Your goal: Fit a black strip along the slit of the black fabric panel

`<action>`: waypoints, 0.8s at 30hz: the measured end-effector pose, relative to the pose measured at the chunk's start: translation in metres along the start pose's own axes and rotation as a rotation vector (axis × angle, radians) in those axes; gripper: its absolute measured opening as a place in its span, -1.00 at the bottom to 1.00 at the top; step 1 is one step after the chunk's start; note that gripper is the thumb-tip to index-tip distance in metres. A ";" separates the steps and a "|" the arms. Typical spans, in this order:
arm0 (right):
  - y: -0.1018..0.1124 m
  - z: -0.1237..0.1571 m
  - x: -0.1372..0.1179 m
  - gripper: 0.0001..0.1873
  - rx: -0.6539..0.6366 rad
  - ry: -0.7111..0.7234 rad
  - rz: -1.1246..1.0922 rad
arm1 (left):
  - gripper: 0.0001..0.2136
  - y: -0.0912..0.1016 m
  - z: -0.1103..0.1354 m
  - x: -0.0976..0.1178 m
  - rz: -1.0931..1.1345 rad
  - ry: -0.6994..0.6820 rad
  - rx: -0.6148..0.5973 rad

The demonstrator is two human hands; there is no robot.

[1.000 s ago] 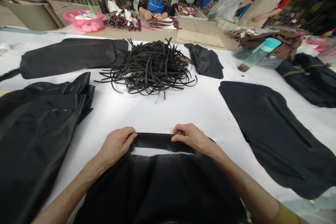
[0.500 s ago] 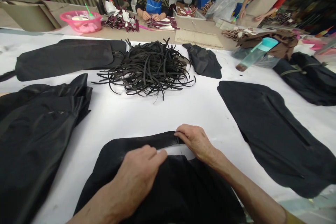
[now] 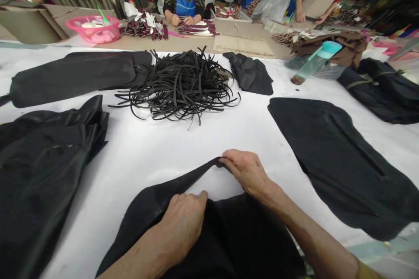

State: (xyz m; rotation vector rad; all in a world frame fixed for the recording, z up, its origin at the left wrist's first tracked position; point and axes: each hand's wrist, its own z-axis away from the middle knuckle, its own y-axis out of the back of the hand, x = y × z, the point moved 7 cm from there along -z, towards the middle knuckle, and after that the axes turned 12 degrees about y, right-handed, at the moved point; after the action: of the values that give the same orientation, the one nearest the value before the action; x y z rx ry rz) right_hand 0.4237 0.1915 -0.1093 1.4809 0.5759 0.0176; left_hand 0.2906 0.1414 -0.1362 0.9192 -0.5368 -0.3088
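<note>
A black leather-like panel (image 3: 242,235) lies in front of me at the bottom of the view. A long gap runs across it near its far side, and white shows through. My right hand (image 3: 245,170) pinches the far strip of the panel and holds it up in a peak. My left hand (image 3: 185,222) is closed at the near side of the gap, thumb pointing to the right; its fingertips are hidden. A heap of thin black strips (image 3: 186,83) lies beyond my hands.
Black panels (image 3: 337,152) lie at right, with more black pieces (image 3: 42,152) at left and flat ones (image 3: 75,74) behind. A turquoise-lidded bottle (image 3: 316,63) lies tilted at back right. Across the table, a person (image 3: 185,0) handles maroon pieces near a pink basket (image 3: 94,30).
My right hand has lifted the far strip into a peak, and the gap in the panel has widened. My left hand has shifted slightly down. The whole view has moved a little.
</note>
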 end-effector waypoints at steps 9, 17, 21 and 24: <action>-0.015 -0.004 0.004 -0.84 -0.063 -0.005 -0.156 | -0.74 0.051 0.036 -0.054 0.243 0.014 0.418; -0.021 0.004 0.031 -0.86 -0.050 -0.106 -0.377 | -0.68 0.026 0.027 -0.136 -0.098 0.276 0.340; -0.016 0.014 0.045 -0.80 -0.073 -0.131 -0.476 | -0.70 0.026 0.031 -0.136 -0.073 0.314 0.327; -0.009 0.030 0.052 -0.80 -0.113 -0.145 -0.521 | -0.69 0.027 0.035 -0.141 -0.013 0.308 0.318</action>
State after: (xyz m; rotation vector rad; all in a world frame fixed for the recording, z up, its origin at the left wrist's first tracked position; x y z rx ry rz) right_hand 0.4773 0.1808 -0.1371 1.1764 0.8126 -0.4526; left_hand 0.1546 0.2000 -0.1404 1.2531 -0.2988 -0.0895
